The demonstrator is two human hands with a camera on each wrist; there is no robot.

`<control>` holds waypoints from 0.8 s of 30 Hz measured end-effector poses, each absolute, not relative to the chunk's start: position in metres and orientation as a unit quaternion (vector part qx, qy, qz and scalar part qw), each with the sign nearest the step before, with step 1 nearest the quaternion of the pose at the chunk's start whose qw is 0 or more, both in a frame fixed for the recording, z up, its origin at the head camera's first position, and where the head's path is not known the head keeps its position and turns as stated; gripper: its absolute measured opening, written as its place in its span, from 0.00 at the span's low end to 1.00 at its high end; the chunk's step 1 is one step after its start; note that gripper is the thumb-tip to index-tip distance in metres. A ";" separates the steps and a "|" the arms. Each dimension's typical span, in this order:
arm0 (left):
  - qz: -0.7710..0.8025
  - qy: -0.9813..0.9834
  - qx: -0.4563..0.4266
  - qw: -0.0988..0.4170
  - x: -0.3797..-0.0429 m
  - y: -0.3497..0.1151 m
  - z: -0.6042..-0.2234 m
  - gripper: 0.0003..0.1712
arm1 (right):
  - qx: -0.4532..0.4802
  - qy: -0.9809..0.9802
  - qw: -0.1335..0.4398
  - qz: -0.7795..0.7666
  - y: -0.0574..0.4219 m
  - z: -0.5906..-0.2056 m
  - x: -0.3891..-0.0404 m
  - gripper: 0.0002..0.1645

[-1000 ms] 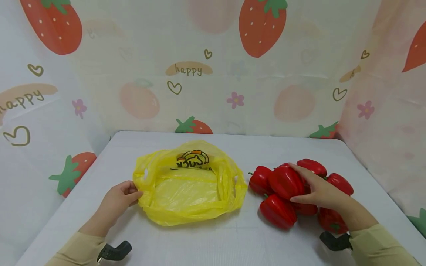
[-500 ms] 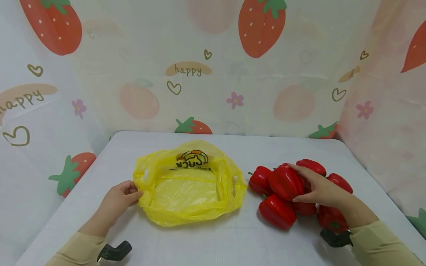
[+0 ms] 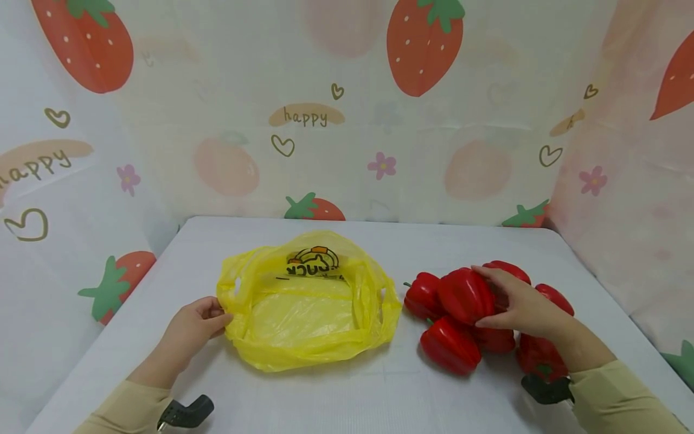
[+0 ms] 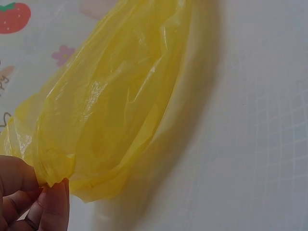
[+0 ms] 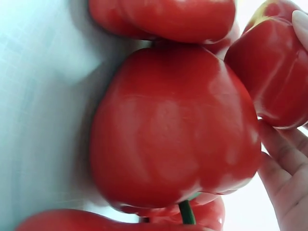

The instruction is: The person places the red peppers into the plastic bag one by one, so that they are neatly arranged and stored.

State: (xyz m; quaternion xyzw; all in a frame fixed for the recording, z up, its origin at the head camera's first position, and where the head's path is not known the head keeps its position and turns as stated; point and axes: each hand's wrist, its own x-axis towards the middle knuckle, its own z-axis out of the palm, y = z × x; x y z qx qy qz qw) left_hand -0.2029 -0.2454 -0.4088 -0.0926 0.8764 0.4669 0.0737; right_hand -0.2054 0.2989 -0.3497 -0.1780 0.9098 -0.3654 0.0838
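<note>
Fingers [image 4: 55, 207] of the left hand [image 3: 190, 328] pinch the bag [image 3: 293, 352] by its edge; the right hand [image 3: 528, 307], spread wide, grips a pepper [image 3: 463, 295] atop the pile [image 3: 450, 346].

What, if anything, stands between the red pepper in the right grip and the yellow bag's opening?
Low down, another pepper and the raised right side of the yellow bag stand in the way of the held pepper. Over them, nothing visible blocks it.
</note>
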 end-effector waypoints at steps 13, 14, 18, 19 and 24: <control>0.468 0.877 -0.086 0.068 -0.203 -0.245 -0.410 0.20 | -0.221 0.900 0.052 -0.372 0.305 -0.347 -0.210 0.54; 0.467 0.878 -0.086 0.068 -0.203 -0.245 -0.410 0.20 | -0.222 0.901 0.050 -0.370 0.305 -0.346 -0.211 0.54; 0.466 0.878 -0.086 0.068 -0.203 -0.244 -0.409 0.19 | -0.215 0.913 0.040 -0.344 0.303 -0.341 -0.212 0.54; 0.466 0.878 -0.086 0.069 -0.203 -0.244 -0.409 0.19 | -0.213 0.915 0.041 -0.341 0.301 -0.340 -0.212 0.55; 0.470 0.876 -0.086 0.069 -0.204 -0.244 -0.410 0.19 | -0.201 0.921 0.046 -0.332 0.294 -0.332 -0.214 0.57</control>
